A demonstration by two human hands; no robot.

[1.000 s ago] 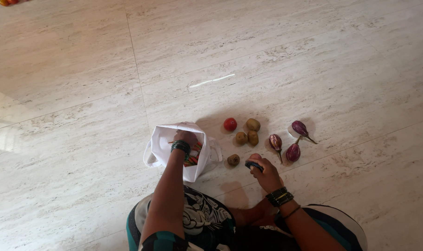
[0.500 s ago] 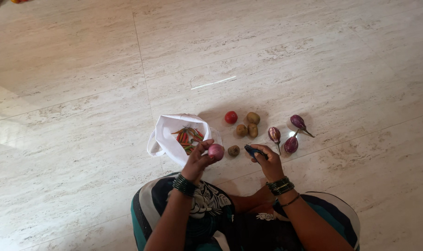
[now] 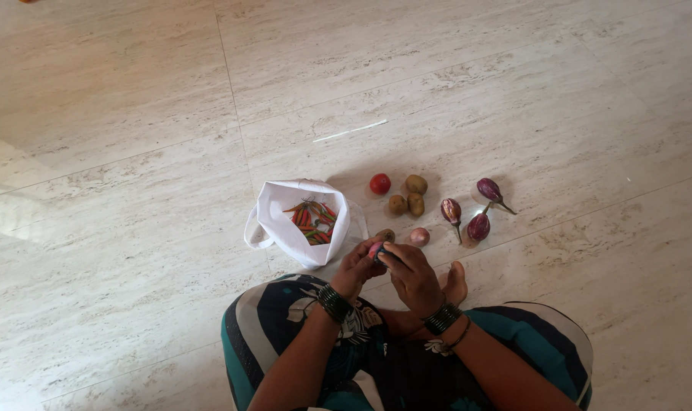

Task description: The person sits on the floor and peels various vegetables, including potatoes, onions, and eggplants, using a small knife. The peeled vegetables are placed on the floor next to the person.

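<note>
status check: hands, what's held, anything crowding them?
Left hand and right hand both on a small pink onion, held above the lap. Another onion and a potato on the floor just beyond. White bag open at left.

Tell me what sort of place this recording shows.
Probably a room in a home: a polished, marble-like tiled floor, a person seated on it, a white cloth bag of chillies and loose vegetables such as small aubergines laid out beside them.

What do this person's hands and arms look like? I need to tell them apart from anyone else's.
Both arms are bare, with no sleeves and no gloves. The left hand has a stack of dark bangles at its wrist. The right hand has similar dark bangles plus one thin one.
</note>
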